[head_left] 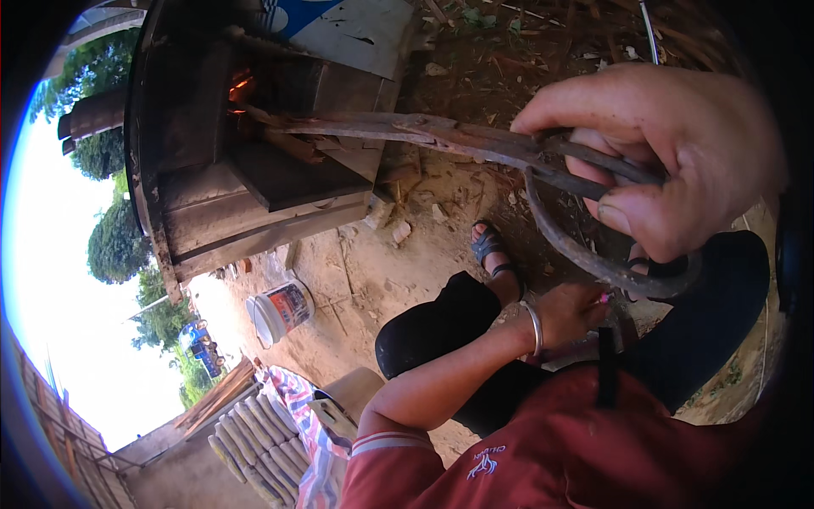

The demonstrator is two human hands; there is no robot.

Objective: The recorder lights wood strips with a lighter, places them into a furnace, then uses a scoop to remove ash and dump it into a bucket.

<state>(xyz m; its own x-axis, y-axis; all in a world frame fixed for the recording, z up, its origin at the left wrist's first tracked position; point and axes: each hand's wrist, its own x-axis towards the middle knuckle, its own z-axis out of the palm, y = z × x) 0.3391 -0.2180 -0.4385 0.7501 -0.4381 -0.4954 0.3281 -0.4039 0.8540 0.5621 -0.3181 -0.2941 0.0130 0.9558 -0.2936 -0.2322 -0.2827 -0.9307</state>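
Observation:
My right hand [674,146] grips a bundle of forked dry branches [407,130] between thumb and fingers. The far ends of the branches reach the fire opening [254,137] of a stove, where a small orange flame [240,84] burns. One curved branch [572,254] bends back from the bundle towards my knees. My left hand [572,315], with a silver bangle [535,327] at its wrist, is curled close below this curved branch. A small pink item [604,298] shows at its fingers; the rest of the grip is hidden.
The stove [203,223] has a dark plate [299,175] below its opening and a flue pipe [98,118]. Stone pieces [400,232] and twigs litter the dirt floor. A white bucket [280,312], stacked sacks [261,445] and a striped sheet [305,407] stand off to one side.

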